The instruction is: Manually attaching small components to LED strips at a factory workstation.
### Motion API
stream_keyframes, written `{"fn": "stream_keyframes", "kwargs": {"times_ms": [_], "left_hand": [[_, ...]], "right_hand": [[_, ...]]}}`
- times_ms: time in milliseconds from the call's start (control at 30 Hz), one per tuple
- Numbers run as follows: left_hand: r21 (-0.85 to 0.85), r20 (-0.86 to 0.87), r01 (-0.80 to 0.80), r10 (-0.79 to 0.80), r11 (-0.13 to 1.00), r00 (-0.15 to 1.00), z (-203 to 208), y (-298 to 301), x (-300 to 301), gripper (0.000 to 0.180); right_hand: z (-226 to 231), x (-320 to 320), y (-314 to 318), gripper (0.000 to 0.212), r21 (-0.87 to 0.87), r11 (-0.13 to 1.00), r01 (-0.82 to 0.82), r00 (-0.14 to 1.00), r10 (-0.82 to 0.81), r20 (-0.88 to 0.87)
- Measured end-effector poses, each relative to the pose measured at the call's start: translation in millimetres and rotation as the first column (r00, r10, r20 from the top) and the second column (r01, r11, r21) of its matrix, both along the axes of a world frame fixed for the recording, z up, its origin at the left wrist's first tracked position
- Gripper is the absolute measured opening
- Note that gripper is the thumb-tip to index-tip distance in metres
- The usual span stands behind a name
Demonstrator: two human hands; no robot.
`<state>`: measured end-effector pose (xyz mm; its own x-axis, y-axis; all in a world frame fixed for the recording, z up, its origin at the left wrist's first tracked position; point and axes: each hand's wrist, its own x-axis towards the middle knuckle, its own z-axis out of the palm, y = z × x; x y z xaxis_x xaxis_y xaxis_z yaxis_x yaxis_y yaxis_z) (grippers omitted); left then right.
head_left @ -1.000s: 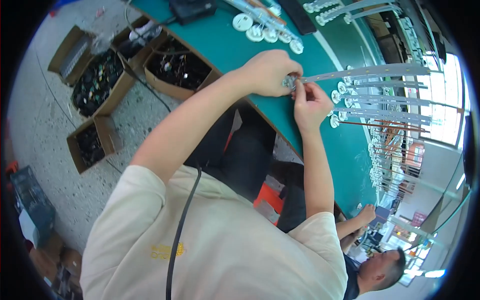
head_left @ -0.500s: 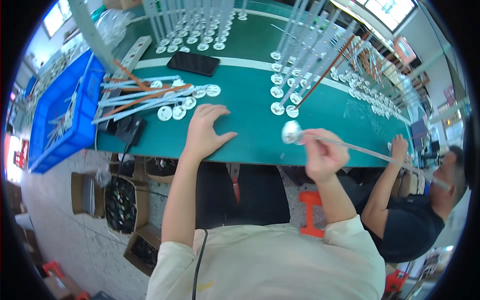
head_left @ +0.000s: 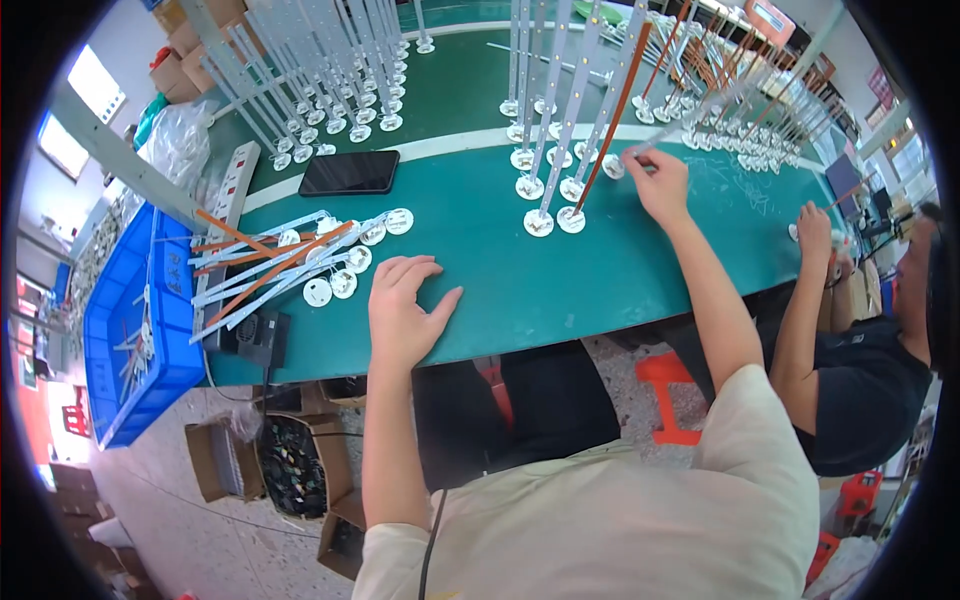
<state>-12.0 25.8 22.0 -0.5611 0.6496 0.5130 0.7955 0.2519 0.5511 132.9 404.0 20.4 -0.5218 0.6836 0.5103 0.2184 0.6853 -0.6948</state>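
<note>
Far left, a blue plastic crate [head_left: 172, 300], its contents too small to make out; beside it loose strips [head_left: 280, 274] with flat white discs lie crossed on the smooth green tabletop [head_left: 470, 290], the lower ends overlapping and partly hidden; a glossy black phone [head_left: 350, 173] lies beyond. Left hand [head_left: 402, 310] near the table's front edge, palm down, thumb spread from curved fingers, nothing held; contact with the surface cannot be told. Centre, slim pale strips [head_left: 566, 130] and one brown strip [head_left: 612, 120] stand on round white bases, tops crowded. Right hand [head_left: 660, 188], arm extended, thumb and forefinger pinched at the foot of a translucent strip [head_left: 690, 122]; its upper length blurred against the background; a white base [head_left: 613, 167] just beside the fingertips.
</note>
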Motion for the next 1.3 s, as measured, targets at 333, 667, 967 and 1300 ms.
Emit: {"fn": "stream_keyframes", "kwargs": {"times_ms": [333, 667, 967, 1300], "left_hand": [[-0.032, 0.013, -0.013, 0.013, 0.999, 1.000, -2.6, 6.3, 0.1, 0.028], [-0.042, 0.015, -0.025, 0.025, 0.999, 1.000, -2.7, 3.6, 0.3, 0.029], [-0.007, -0.001, -0.010, 0.010, 1.000, 1.000, 2.9, 6.5, 1.7, 0.027], [0.062, -0.018, 0.043, -0.042, 0.997, 0.999, -1.8, -3.1, -5.4, 0.028]], "right_hand": [[-6.7, -10.1, 21.0, 0.021, -0.115, 0.982, -0.147, 0.983, 0.158, 0.091], [-5.0, -3.1, 10.3, 0.023, -0.187, 0.977, -0.105, 0.994, 0.099, -0.043], [4.5, 60.6, -82.5, 0.010, -0.195, 0.981, -0.013, 0.988, -0.017, -0.153], [86.2, -22.9, -210.9, 0.023, 0.488, 0.729, -0.479, 0.748, 0.630, -0.207]]}}
